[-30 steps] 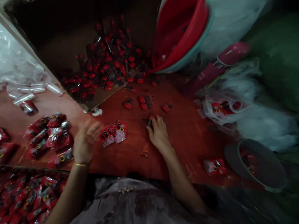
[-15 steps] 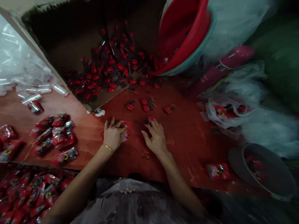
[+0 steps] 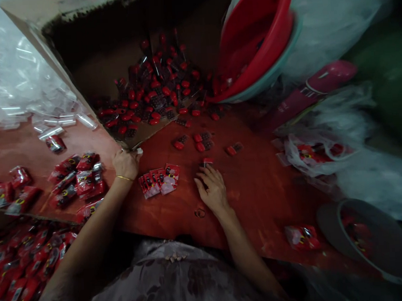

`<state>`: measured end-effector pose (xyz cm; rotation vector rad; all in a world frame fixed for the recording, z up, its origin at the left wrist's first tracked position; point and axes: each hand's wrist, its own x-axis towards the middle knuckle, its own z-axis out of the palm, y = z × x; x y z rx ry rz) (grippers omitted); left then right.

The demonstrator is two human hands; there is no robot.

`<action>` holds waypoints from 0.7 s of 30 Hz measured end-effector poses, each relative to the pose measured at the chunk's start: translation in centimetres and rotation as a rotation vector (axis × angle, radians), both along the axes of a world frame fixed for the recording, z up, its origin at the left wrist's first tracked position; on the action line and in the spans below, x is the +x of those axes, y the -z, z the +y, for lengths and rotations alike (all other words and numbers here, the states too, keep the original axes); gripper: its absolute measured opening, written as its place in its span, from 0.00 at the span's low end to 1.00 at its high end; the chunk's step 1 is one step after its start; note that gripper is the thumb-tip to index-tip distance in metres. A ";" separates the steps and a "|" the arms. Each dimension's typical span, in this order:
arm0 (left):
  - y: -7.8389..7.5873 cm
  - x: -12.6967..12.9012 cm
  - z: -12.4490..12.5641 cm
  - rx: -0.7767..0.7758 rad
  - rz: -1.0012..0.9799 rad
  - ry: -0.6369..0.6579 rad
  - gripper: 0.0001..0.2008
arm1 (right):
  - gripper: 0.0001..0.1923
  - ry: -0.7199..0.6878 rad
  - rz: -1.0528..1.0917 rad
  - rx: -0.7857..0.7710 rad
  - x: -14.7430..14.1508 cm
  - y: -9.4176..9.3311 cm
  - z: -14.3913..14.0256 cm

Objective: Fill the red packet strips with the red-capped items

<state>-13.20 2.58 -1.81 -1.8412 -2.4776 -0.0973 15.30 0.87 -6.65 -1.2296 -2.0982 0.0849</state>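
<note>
Head view, starting at the left: what's there?

– A heap of filled red packets (image 3: 77, 179) on the table (image 3: 256, 183). Beside it, the left hand (image 3: 125, 163) is curled at the corner of the cardboard box (image 3: 82, 80). I cannot tell whether its fingers grip anything.

– And the box?

– It lies on its side, spilling loose red-and-black pieces (image 3: 154, 94).

– Further right?

– A fanned row of packets (image 3: 158, 179) lies between the hands. The right hand (image 3: 211, 190) rests flat with its fingers released, tips touching one small piece (image 3: 207, 161). It looks like a sorting step, and lifting that piece would call for a fingertip pinch.

– Other containers?

– A tilted red basin (image 3: 266, 43) has a few pieces low inside. A grey bowl (image 3: 329, 215) holds red packets.
</note>
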 end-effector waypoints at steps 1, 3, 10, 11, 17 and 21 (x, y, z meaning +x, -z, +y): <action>-0.2 0.2 0.0 -0.028 0.001 0.012 0.20 | 0.11 0.000 0.004 0.000 0.0 0.1 0.0; -0.9 0.9 -0.4 -0.031 0.016 0.021 0.20 | 0.10 -0.003 0.010 -0.007 0.1 0.2 0.1; -1.0 5.7 -2.6 0.062 -0.112 0.467 0.22 | 0.10 -0.033 0.040 -0.035 0.0 0.4 0.2; -0.4 6.2 -2.6 0.033 -0.145 0.531 0.20 | 0.10 -0.036 0.038 -0.041 0.0 0.4 0.2; 1.7 7.2 -2.1 0.048 -0.207 0.527 0.09 | 0.10 -0.039 0.046 -0.053 0.1 0.3 0.1; 1.7 7.5 -2.5 0.060 -0.204 0.491 0.11 | 0.10 -0.041 0.035 -0.051 0.1 0.3 0.0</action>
